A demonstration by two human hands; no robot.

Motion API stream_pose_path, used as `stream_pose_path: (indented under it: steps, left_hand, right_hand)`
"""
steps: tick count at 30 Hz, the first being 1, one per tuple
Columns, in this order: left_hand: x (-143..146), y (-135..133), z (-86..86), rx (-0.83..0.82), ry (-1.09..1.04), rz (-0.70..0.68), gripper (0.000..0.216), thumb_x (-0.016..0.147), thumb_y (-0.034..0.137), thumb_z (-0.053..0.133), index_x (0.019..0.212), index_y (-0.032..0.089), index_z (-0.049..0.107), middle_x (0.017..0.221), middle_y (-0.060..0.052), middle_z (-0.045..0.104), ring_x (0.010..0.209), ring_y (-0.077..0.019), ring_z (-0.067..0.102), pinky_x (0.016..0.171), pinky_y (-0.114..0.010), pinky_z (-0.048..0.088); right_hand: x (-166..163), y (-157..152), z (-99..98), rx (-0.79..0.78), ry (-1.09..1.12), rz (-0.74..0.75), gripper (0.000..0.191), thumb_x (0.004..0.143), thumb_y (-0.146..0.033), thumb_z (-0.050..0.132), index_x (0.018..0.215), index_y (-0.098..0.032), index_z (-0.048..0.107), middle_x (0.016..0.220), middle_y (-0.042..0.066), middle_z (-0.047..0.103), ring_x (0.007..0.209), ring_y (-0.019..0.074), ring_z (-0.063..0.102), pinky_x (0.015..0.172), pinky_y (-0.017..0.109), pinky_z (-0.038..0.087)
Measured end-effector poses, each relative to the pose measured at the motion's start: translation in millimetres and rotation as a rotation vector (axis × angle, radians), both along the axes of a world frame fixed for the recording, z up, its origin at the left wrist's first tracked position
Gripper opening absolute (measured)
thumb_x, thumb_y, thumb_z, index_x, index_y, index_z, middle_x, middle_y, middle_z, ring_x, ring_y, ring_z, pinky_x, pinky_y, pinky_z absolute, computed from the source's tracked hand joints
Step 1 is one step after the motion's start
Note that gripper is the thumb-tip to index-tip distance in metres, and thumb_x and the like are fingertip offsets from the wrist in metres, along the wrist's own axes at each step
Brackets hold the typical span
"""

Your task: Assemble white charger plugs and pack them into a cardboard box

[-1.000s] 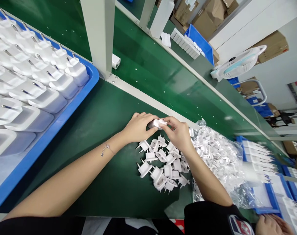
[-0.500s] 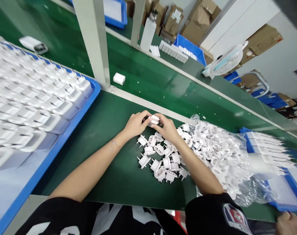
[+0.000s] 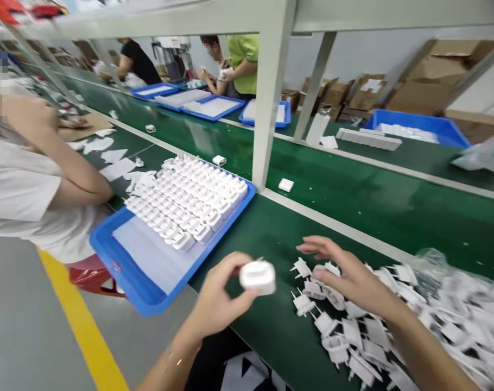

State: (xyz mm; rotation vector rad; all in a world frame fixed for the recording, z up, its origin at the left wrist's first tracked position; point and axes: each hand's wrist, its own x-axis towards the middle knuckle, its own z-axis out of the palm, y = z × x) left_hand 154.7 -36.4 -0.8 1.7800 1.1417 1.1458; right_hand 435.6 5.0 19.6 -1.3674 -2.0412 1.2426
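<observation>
Between the thumb and fingers of my left hand (image 3: 225,296) is a white plug adapter (image 3: 257,277), raised above the bench edge and a little blurred. Over the loose pile of white plug pieces (image 3: 336,347), my right hand (image 3: 344,274) hovers with thumb and fingers apart, holding nothing. Left of my left hand lies a blue tray (image 3: 226,233) with rows of white plug adapters (image 3: 190,201) on it. The near part of the tray is bare white lining.
On the green belt beyond the bench sit single white adapters (image 3: 286,185). A post (image 3: 271,103) rises behind the tray corner. At left, a co-worker's arm (image 3: 59,146) is close to the tray. A clear plastic bag (image 3: 434,271) of plug pieces lies at right.
Both hands were together at one adapter; now they are apart. My left hand has carried the adapter left toward the tray. The view has swung left, showing co-workers and more of the tray.
</observation>
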Motion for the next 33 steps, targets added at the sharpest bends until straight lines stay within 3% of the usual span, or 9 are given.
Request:
stream_pose_path:
  steps: [2, 4, 7, 11, 16, 20, 23, 28, 33]
  left_hand:
    - [-51.7, -31.6, -6.3, 0.115, -0.064, 0.315, 0.034, 0.073, 0.022, 0.066, 0.105, 0.022, 0.054, 0.100, -0.005, 0.059, 0.093, -0.0184, 0.058, 0.078, -0.027, 0.049]
    - [-99.2, -50.1, -13.5, 0.078, -0.121, 0.698, 0.037, 0.072, 0.024, 0.069, 0.105, 0.021, 0.053, 0.100, -0.004, 0.059, 0.090, -0.0176, 0.059, 0.075, -0.025, 0.050]
    - [-139.0, -51.7, -19.6, -0.073, -0.069, 0.979, 0.045, 0.069, 0.035, 0.070, 0.107, 0.020, 0.052, 0.098, -0.004, 0.060, 0.089, -0.0199, 0.060, 0.076, -0.028, 0.051]
    - [-124.8, -25.3, -26.4, -0.251, 0.347, 0.819, 0.041, 0.074, 0.046, 0.061, 0.105, 0.021, 0.053, 0.101, -0.006, 0.060, 0.078, -0.0210, 0.062, 0.071, -0.031, 0.051]
    - [-88.7, 9.7, -40.2, -0.157, 0.817, 0.741, 0.032, 0.084, 0.039, 0.043, 0.108, 0.018, 0.049, 0.093, -0.008, 0.058, 0.071, -0.0221, 0.059, 0.062, -0.032, 0.044]
    - [-92.6, 16.5, -49.2, -0.228, 0.721, 0.821, 0.036, 0.080, 0.045, 0.049, 0.104, 0.020, 0.040, 0.073, -0.001, 0.055, 0.067, -0.0228, 0.059, 0.055, -0.029, 0.040]
    - [-101.4, 16.9, -53.2, -0.264, 0.618, 0.771, 0.032, 0.078, 0.047, 0.051, 0.094, 0.023, 0.036, 0.071, 0.001, 0.057, 0.066, -0.0214, 0.061, 0.056, -0.027, 0.040]
    - [-100.9, 17.3, -46.9, -0.371, 0.780, 0.731, 0.026, 0.084, 0.047, 0.042, 0.075, 0.024, 0.034, 0.062, -0.001, 0.059, 0.062, -0.0254, 0.061, 0.054, -0.028, 0.034]
    - [-93.8, -6.0, -36.7, -0.300, 0.758, 0.849, 0.038, 0.084, 0.051, 0.039, 0.062, 0.024, 0.027, 0.050, 0.002, 0.041, 0.050, -0.0213, 0.048, 0.053, -0.028, 0.026]
  right_hand:
    - [4.3, -2.6, -2.7, -0.016, -0.143, 0.018, 0.048, 0.088, -0.046, 0.048, 0.133, -0.037, 0.036, 0.139, 0.006, 0.044, 0.122, 0.0287, 0.047, 0.088, 0.041, 0.050]
    - [8.7, -2.1, -10.6, -0.015, -0.218, 0.028, 0.048, 0.088, -0.049, 0.046, 0.133, -0.036, 0.038, 0.141, 0.005, 0.041, 0.124, 0.0299, 0.045, 0.088, 0.041, 0.051]
    - [11.4, 0.5, -21.4, 0.024, -0.244, 0.034, 0.045, 0.088, -0.050, 0.044, 0.131, -0.035, 0.044, 0.141, 0.005, 0.041, 0.127, 0.0299, 0.042, 0.090, 0.041, 0.050]
    - [7.6, 1.6, -21.0, 0.078, -0.239, 0.057, 0.040, 0.088, -0.049, 0.045, 0.126, -0.036, 0.049, 0.142, 0.004, 0.040, 0.127, 0.0297, 0.042, 0.087, 0.040, 0.052]
    - [12.2, 9.6, -15.2, 0.107, -0.231, 0.063, 0.037, 0.088, -0.047, 0.045, 0.120, -0.033, 0.054, 0.141, 0.004, 0.042, 0.125, 0.0276, 0.044, 0.085, 0.037, 0.052]
    - [26.7, 45.5, -29.0, 0.175, -0.246, -0.027, 0.036, 0.088, -0.046, 0.045, 0.118, -0.028, 0.054, 0.134, 0.006, 0.048, 0.122, 0.0260, 0.047, 0.094, 0.040, 0.046]
    - [30.0, 91.9, -49.2, 0.258, -0.282, -0.184, 0.041, 0.088, -0.043, 0.044, 0.123, -0.022, 0.048, 0.130, 0.010, 0.051, 0.118, 0.0262, 0.049, 0.095, 0.040, 0.044]
    - [9.3, 167.0, -82.3, 0.464, -0.549, -0.335, 0.050, 0.087, -0.029, 0.043, 0.133, -0.013, 0.037, 0.144, 0.015, 0.033, 0.132, 0.0335, 0.028, 0.099, 0.045, 0.039]
    - [2.4, 193.2, -103.5, 0.482, -0.709, -0.361, 0.044, 0.086, -0.014, 0.036, 0.129, -0.009, 0.044, 0.138, 0.018, 0.041, 0.127, 0.0354, 0.033, 0.091, 0.044, 0.042]
